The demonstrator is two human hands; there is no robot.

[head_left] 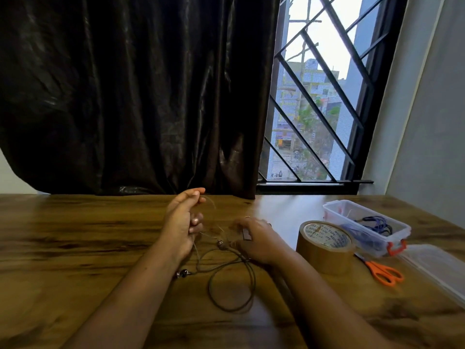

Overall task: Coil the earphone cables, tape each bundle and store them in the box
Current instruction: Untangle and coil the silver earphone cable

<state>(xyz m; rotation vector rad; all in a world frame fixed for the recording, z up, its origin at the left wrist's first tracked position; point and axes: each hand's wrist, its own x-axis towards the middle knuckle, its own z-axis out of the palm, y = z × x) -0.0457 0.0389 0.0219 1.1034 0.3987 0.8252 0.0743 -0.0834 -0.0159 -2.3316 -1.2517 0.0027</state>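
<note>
A dark earphone cable lies in loose loops on the wooden table, one earbud by my left wrist and another between my hands. My left hand stands on edge and pinches a thin strand of the cable at its raised fingertips. Blurred with motion, my right hand curls over the cable near its small dark remote. A roll of brown tape stands to the right. Behind it, the clear plastic box holds a blue cable bundle.
Orange-handled scissors lie right of the tape. The box's clear lid rests at the table's right edge. A dark curtain and a barred window rise behind the table's far edge.
</note>
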